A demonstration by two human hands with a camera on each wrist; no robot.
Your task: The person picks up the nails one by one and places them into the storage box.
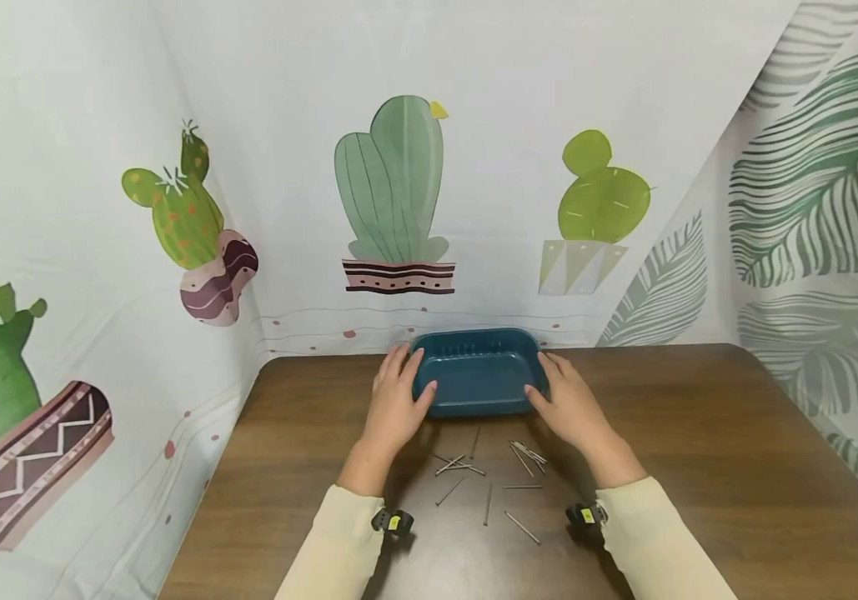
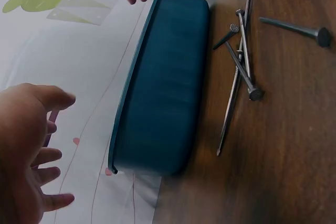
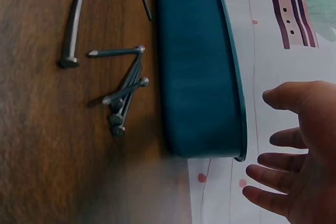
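Note:
A dark teal plastic tray (image 1: 477,379) sits at the back of the table. My left hand (image 1: 394,408) is at its left end and my right hand (image 1: 573,408) at its right end, fingers spread and relaxed. Seen from the left wrist, a gap shows between the left hand (image 2: 23,145) and the tray's wall (image 2: 163,82). From the right wrist, the right hand (image 3: 310,145) likewise appears apart from the tray wall (image 3: 202,72). Several metal nails lie loose in front of the tray, among them a crossed group (image 1: 460,465) and a bunched group (image 1: 528,454).
The brown wooden table (image 1: 684,433) extends to both sides of the tray. Right behind its back edge hangs a white cloth (image 1: 496,183) printed with cacti and leaves. A single nail (image 1: 522,527) lies nearest the front, between the two forearms.

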